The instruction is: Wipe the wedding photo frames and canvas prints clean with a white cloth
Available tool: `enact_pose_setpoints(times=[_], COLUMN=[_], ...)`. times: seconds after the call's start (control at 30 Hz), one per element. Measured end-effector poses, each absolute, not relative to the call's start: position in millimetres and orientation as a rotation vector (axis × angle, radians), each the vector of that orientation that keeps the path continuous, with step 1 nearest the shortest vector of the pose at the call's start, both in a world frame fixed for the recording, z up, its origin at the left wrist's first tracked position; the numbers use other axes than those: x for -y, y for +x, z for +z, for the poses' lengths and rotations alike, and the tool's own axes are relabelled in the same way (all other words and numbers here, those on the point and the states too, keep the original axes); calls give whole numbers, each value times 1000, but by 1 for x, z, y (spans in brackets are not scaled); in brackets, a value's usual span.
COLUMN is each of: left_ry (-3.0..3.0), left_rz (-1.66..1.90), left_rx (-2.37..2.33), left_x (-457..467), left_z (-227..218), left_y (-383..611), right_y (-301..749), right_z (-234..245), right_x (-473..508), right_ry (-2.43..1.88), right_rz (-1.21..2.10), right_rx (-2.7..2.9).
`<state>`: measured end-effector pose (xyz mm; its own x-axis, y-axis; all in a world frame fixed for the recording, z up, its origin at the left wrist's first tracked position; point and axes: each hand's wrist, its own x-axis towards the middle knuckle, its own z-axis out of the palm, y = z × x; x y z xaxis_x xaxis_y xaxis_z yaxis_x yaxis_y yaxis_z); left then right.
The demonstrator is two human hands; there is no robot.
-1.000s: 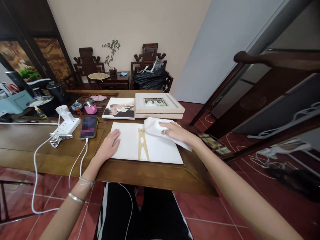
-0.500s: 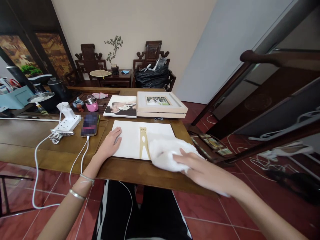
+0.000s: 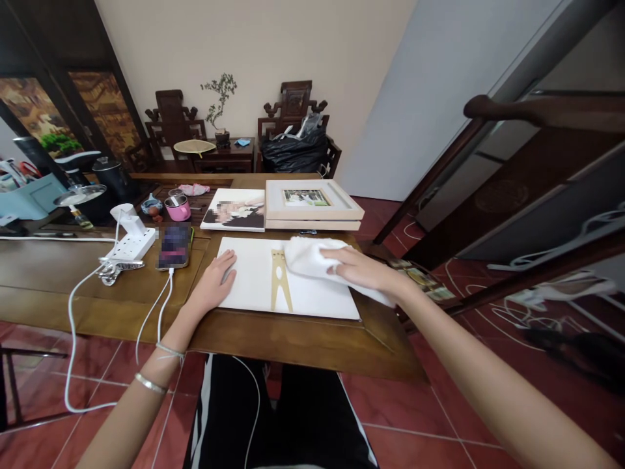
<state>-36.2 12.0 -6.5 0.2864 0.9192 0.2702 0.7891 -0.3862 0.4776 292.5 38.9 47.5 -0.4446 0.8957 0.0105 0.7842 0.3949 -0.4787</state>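
Observation:
A flat white board (image 3: 249, 280) lies near the table's front edge, with a tan, two-legged shape (image 3: 280, 280) down its middle. My left hand (image 3: 212, 283) rests on the board's left edge, its fingers stretched out. In my right hand (image 3: 359, 268) is a white cloth (image 3: 310, 257), bunched against the upper right part of the board. The cloth hides that part of the board, and its loose end trails toward my right wrist.
Behind the board lie a photo panel (image 3: 234, 210) and a thick pale picture frame (image 3: 317, 205). To the left are a phone (image 3: 174, 246) on a cable, a white power strip (image 3: 134, 246), a metal clip (image 3: 117, 268) and a pink cup (image 3: 178, 208). A wooden chair (image 3: 527, 169) stands at right.
My right hand has moved the cloth away from me, from the board's lower right to its upper right. The lower right corner now shows. My left hand has stayed in place.

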Motion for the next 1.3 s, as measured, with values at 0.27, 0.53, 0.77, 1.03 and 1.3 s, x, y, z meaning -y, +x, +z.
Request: enact_pose_setpoints(times=[0.27, 0.53, 0.77, 1.03, 1.3], left_ry=[2294, 2310, 2313, 2302, 2307], left_rz=[740, 751, 757, 738, 756], left_rx=[-1553, -1575, -1570, -1576, -1568], left_x=[-11, -11, -12, -13, -13], left_z=[-4, -6, -7, -7, -9], left_y=[-36, -34, -36, -37, -37], right_y=[237, 235, 236, 210, 195], right_z=[44, 57, 59, 49, 39], right_x=[-38, 70, 56, -39, 13], right_ry=[-1388, -1123, -1201, -1239, -1218], right_rz=[510, 634, 589, 438, 337], right_rx=[2401, 2658, 2655, 2537, 2649])
